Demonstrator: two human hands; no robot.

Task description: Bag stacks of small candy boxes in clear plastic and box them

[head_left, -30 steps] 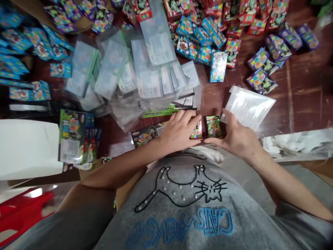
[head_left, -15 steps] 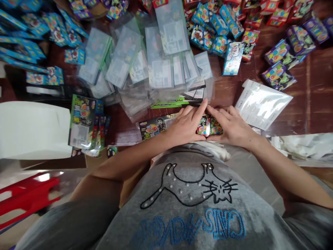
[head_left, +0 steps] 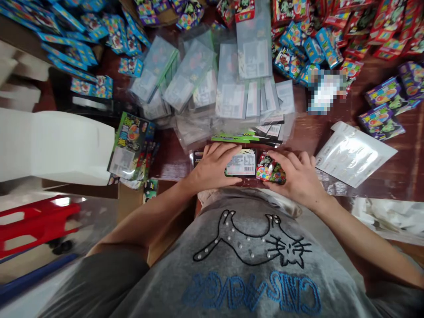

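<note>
Near the table's front edge, my left hand point(head_left: 217, 165) rests its thumb and fingers on a flat printed card package point(head_left: 245, 163) with a barcode label. To the right of it, my right hand point(head_left: 294, 174) is closed round small colourful boxes point(head_left: 269, 168), red and dark green, which tilt slightly beside the card's right end. The left part of the card lies under my left hand. Just beyond the hands lie green-edged cards point(head_left: 232, 138) and overlapping clear sleeves with cards point(head_left: 231, 97).
A silvery sticker sheet point(head_left: 357, 152) lies at the right, below purple boxes point(head_left: 380, 123). Red boxes point(head_left: 391, 26) and blue boxes point(head_left: 291, 64) are heaped at the back. On the left are stacked packages point(head_left: 127, 141), a white curved sheet point(head_left: 56, 145) and more blue boxes point(head_left: 115, 33).
My hands have moved apart. The small boxes have shifted right with my right hand, and the card's barcode label now shows between the hands. The whole view has shifted too.
</note>
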